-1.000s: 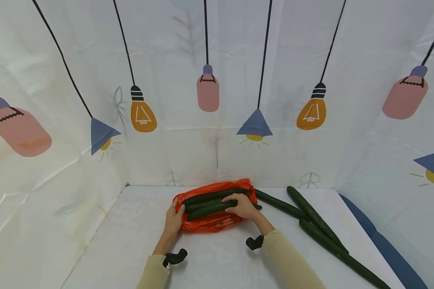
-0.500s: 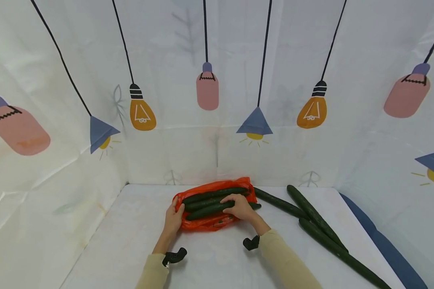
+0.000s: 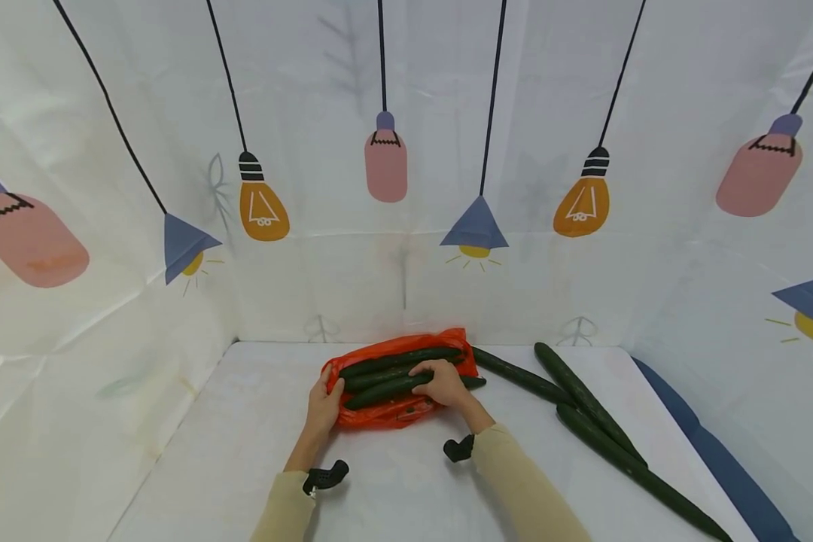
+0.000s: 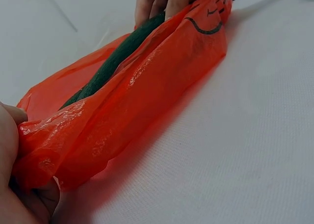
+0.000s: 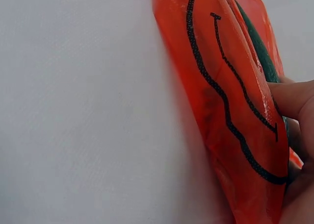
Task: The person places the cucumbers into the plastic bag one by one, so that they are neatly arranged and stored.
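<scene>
Head cam has a crinkly, translucent red plastic bag point(image 3: 373, 419) lying on its side near the back of a white surface point(image 3: 393, 489), with three long dark green cucumbers showing in its opening. Left hand point(image 3: 322, 404) has its grip on the bag's left end, thumb and fingers pinching the plastic. Right hand point(image 3: 443, 384) has its grip curled round the front cucumber point(image 3: 379, 394), whose right tip pokes out past the bag. Back cucumber point(image 3: 396, 363) and middle cucumber point(image 3: 379, 377) lie right behind that one. Three more are loose on the right: a slim cucumber point(image 3: 520, 379) running from the bag's edge, plus a far cucumber point(image 3: 583, 399) and a near cucumber point(image 3: 623, 450) touching each other. Right wrist cam catches wavy black lines printed on the plastic.
</scene>
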Demonstrator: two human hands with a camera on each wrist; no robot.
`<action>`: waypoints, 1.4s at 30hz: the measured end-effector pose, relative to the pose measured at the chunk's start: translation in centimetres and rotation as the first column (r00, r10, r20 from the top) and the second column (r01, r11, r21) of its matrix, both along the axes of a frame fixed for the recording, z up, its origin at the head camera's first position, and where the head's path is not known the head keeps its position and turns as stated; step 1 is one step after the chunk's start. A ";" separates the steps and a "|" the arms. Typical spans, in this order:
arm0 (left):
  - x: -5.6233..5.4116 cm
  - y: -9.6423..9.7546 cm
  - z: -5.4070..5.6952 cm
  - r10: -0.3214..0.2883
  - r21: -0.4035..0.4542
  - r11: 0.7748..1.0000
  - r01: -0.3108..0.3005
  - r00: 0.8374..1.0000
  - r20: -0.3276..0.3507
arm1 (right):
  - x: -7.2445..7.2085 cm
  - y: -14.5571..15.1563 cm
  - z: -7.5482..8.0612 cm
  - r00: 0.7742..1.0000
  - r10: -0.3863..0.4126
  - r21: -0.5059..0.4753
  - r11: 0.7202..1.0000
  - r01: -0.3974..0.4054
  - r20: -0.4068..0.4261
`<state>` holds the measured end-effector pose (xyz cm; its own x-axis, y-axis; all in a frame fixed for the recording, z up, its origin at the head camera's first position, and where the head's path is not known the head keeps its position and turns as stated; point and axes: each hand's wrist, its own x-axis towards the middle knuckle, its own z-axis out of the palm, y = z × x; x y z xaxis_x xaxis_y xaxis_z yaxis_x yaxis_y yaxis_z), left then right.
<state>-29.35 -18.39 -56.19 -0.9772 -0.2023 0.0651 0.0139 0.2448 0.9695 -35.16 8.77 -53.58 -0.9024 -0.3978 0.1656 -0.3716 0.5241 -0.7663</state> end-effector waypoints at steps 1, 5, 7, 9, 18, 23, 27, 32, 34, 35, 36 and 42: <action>0.0 0.0 0.0 0.002 -0.002 1.000 -0.002 1.000 -0.001 | -0.1 -0.1 0.1 1.000 -0.006 0.003 1.000 0.006 0.008; -0.3 -0.1 0.1 0.019 -0.019 1.000 -0.020 1.000 -0.024 | -0.3 -0.4 0.5 0.999 -0.019 0.019 1.000 0.019 0.030; -0.4 -0.1 0.2 0.027 -0.030 0.999 -0.028 0.999 -0.031 | -0.5 -0.5 0.6 0.999 -0.030 0.033 0.999 0.029 0.036; -0.6 -0.2 0.3 0.032 -0.046 0.998 -0.033 0.999 -0.033 | -0.7 -0.6 0.7 0.998 -0.040 0.047 0.998 0.038 0.038; -0.5 -0.3 0.5 0.032 -0.009 0.999 -0.032 0.999 -0.007 | -1.2 -0.9 1.1 0.997 -0.058 0.124 0.991 0.050 0.059; -0.3 -0.1 0.5 0.027 0.018 0.999 -0.027 0.999 -0.030 | -1.2 -1.3 1.6 0.993 -0.107 0.252 0.963 0.092 0.047; -0.4 -0.1 0.4 0.023 0.003 1.000 -0.023 0.999 -0.032 | -1.2 -1.4 2.2 0.992 -0.116 0.321 0.942 0.095 0.047; -0.4 -0.1 0.2 0.016 -0.005 1.000 -0.016 0.999 -0.033 | -1.1 -1.1 2.7 0.995 -0.054 0.344 0.939 0.024 0.078; -0.4 -0.2 0.2 0.011 -0.002 1.000 -0.011 0.999 -0.038 | -1.1 -0.9 2.7 0.995 -0.032 0.330 0.944 0.001 0.091; -0.4 -0.2 0.2 0.007 -0.003 1.000 -0.007 0.999 -0.040 | -1.1 -0.8 2.6 0.995 -0.022 0.319 0.948 -0.009 0.094; -0.3 -0.2 0.2 0.003 -0.006 1.000 -0.004 0.999 -0.046 | -1.1 -0.7 2.5 0.995 -0.016 0.305 0.952 -0.015 0.099; -0.1 -0.2 0.1 0.004 -0.006 1.000 -0.004 0.999 -0.040 | -1.1 -0.4 1.9 0.993 0.004 0.253 0.967 -0.033 0.114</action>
<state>-29.41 -18.62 -56.07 -0.9729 -0.2057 0.1055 0.0518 0.2508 0.9667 -36.22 8.41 -51.66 -0.9014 -0.4307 -0.0446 -0.3029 0.7009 -0.6457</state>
